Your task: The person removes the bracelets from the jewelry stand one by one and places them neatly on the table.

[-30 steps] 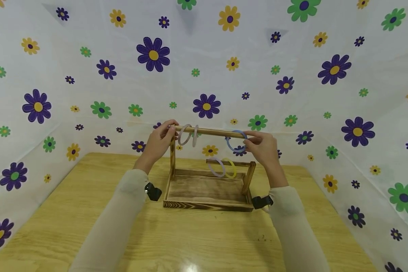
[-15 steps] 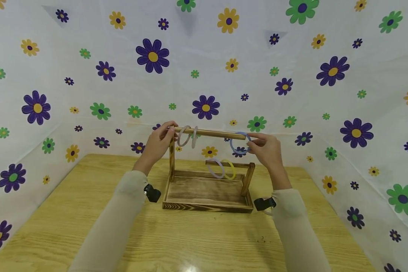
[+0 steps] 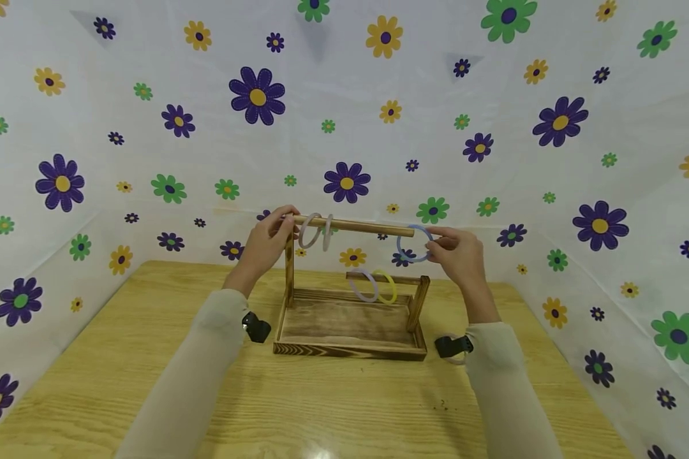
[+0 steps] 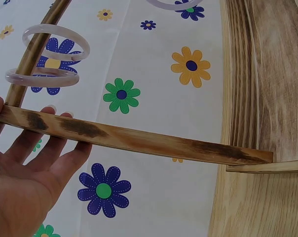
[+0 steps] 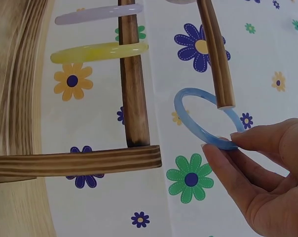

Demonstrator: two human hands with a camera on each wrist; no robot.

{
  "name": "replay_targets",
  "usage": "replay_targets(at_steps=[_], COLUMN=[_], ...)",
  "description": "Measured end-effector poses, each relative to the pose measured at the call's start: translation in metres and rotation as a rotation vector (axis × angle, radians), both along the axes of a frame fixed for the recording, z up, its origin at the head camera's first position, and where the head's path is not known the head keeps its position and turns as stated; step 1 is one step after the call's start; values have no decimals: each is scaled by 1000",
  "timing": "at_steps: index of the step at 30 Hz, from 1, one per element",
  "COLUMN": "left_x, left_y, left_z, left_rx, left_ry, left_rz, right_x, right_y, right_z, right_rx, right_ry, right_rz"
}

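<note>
At the free end of the bar [image 5: 217, 54], right fingers [image 5: 261, 138] pinch the blue ring [image 5: 188, 120], likely light, stiff, slick, best held by its rim; left fingers [image 4: 71, 161] grip the post [image 4: 134, 139]

We record the blue ring [image 5: 197, 131] and yellow ring [image 5: 97, 52] as smooth, glossy, plastic-looking. Wooden stand [image 4: 134, 138]: bold dark grain, low sheen. Tabletop [image 3: 333, 401]: wood-grained, smooth, glossy enough to glare. Flowered backdrop [image 3: 327, 76]: creased sheeting; cloth or plastic, we cannot tell. Sleeves [image 3: 175, 382]: matt cloth.
</note>
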State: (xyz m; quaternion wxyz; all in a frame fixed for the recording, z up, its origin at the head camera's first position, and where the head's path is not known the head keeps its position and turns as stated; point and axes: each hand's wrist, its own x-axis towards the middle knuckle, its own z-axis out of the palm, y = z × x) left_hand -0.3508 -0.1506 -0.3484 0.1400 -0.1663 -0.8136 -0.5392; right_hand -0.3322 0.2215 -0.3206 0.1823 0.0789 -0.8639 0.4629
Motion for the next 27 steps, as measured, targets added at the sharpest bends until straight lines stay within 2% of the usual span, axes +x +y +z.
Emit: replay_targets(at_steps=[27], left_x=[1], left_y=[0], left_z=[1], left_rx=[18], left_ry=[-5], left_rz=[-10], right_x=[6], right_y=[25], right_z=[-14], right_rx=[38], right_ry=[-44], right_rz=[-29])
